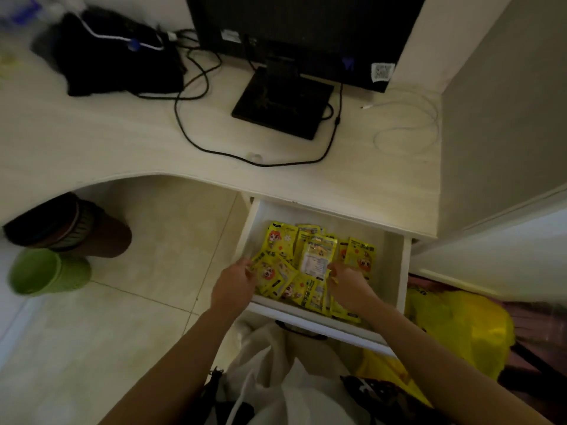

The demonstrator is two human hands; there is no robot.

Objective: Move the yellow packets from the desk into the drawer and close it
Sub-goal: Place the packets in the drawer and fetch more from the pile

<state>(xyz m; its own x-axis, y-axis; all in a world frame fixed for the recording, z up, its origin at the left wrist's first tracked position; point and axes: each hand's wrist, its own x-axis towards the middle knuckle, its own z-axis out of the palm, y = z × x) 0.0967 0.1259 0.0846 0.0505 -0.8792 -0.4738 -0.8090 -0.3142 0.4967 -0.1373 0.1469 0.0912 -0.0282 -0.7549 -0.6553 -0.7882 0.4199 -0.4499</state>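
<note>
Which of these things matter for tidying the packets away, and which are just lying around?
Part of the job:
- yellow packets, piled in the drawer
- drawer, pulled open
- left hand and right hand, both on the packets

Just lying about:
- monitor
- black cables
- white cable
- green bin
- yellow bag

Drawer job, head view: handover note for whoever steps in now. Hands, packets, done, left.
Left hand: in the open drawer, fingers on the left edge of the yellow packets.
Right hand: in the drawer, fingers on the pile's right side; grip too blurred to tell.
Packets: heaped in the drawer; none visible on the desk.
Done: packets look moved over.
Left: settle the pile, pull both hands out, push the drawer shut.
</note>
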